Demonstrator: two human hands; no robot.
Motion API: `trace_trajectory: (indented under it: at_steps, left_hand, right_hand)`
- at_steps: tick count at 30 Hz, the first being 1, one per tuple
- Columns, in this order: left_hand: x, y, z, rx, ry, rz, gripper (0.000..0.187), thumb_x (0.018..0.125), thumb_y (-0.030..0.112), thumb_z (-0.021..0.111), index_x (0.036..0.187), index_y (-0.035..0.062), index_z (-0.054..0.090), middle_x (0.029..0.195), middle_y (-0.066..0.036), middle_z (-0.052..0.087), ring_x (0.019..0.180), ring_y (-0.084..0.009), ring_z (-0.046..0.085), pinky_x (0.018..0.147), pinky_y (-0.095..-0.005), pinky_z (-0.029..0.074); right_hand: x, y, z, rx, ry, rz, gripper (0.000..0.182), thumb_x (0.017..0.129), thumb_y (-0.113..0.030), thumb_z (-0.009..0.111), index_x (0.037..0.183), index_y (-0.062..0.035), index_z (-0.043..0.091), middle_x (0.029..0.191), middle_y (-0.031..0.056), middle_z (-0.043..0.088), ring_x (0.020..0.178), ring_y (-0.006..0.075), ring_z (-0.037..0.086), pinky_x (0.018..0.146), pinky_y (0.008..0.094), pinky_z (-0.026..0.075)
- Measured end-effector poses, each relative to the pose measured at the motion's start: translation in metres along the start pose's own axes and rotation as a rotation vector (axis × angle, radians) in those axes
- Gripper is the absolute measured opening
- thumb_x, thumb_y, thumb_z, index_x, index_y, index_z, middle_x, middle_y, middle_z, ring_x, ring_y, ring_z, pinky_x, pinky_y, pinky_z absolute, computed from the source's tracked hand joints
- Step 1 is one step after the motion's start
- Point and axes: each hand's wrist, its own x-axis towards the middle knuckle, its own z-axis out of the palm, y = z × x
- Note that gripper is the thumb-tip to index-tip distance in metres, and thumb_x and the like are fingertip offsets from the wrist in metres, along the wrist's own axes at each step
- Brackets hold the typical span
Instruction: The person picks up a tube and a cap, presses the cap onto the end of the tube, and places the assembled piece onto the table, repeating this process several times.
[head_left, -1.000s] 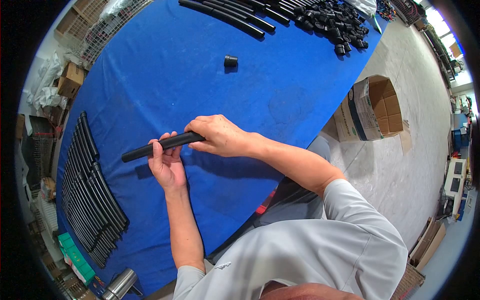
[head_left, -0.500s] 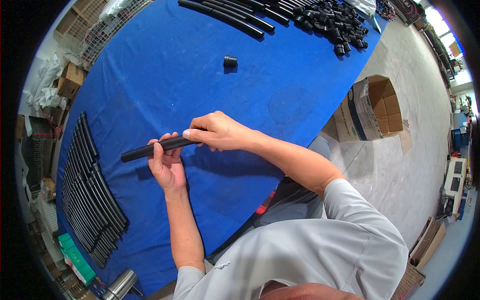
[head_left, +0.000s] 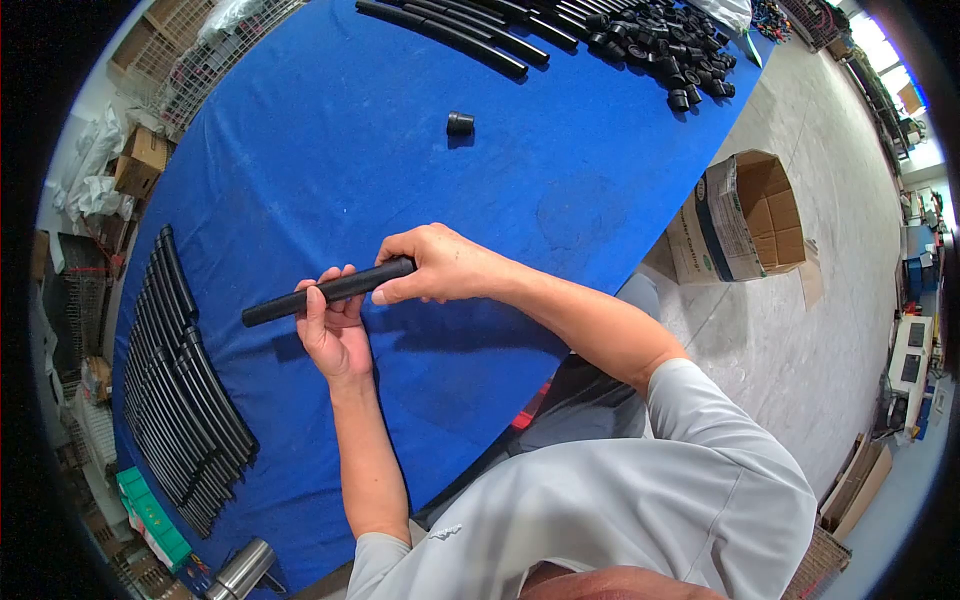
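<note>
A black tube (head_left: 275, 308) is held slantwise above the blue tablecloth, its right end higher in the view. My left hand (head_left: 338, 335) is closed around its middle, thumb on the near side and fingers behind. At the right end, my right hand (head_left: 445, 265) grips the tube between thumb and fingers, and the tip shows near the palm. Whether a cap is fitted on that tip I cannot make out. One loose black cap (head_left: 460, 123) lies apart on the cloth, beyond both hands.
Rows of black tubes (head_left: 185, 390) lie at the left of the blue cloth (head_left: 560, 190). More tubes (head_left: 450, 35) and a heap of black caps (head_left: 680, 60) are at the far edge. A green tray (head_left: 153, 518) and metal cylinder (head_left: 240, 570) sit near left; an open carton (head_left: 710, 230) stands on the floor.
My right thumb has moved off the top of the tube to its near side, uncovering the tube's right end. The left hand and tube have hardly moved.
</note>
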Motion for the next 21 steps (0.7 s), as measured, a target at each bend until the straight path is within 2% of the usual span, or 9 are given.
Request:
trace_trajectory:
  at_steps: [7,16,19,21]
  left_hand:
    - [0.0,0.0,-0.001,-0.003,0.008,0.007,0.014,0.103,0.016,0.059,0.114,0.0081,0.062,0.113,-0.019,0.071,0.107,-0.0335,0.071,0.087,-0.044,0.065]
    - [-0.002,0.0,0.001,-0.015,0.024,0.016,0.013,0.102,0.015,0.06,0.112,0.0084,0.063,0.111,-0.018,0.072,0.107,-0.0323,0.071,0.087,-0.0435,0.065]
    - [-0.002,0.0,0.0,-0.015,0.027,0.013,0.012,0.102,0.015,0.06,0.112,0.0082,0.063,0.111,-0.018,0.072,0.107,-0.0323,0.071,0.087,-0.0434,0.065]
    - [-0.002,-0.001,0.002,-0.015,0.042,0.015,0.013,0.102,0.015,0.06,0.112,0.0081,0.063,0.111,-0.019,0.072,0.107,-0.0324,0.071,0.087,-0.0432,0.065]
  right_hand:
    - [-0.004,-0.004,0.007,0.033,0.037,-0.024,0.034,0.088,-0.026,0.076,0.104,0.0031,0.068,0.067,0.0049,0.063,0.057,0.0125,0.064,0.049,0.0277,0.052]
    - [-0.002,-0.001,0.011,0.069,0.046,-0.042,0.031,0.089,-0.024,0.074,0.103,0.0027,0.067,0.068,0.0046,0.063,0.057,0.012,0.064,0.05,0.0275,0.052]
    - [-0.002,-0.002,0.01,0.031,0.065,-0.077,0.034,0.086,-0.025,0.075,0.1,0.0043,0.067,0.066,0.0117,0.067,0.057,0.0231,0.069,0.053,0.0358,0.055]
    - [0.006,0.009,0.014,-0.251,0.281,-0.46,0.035,0.085,-0.026,0.076,0.1,0.0042,0.067,0.068,0.0135,0.068,0.061,0.0288,0.069,0.057,0.0389,0.055]
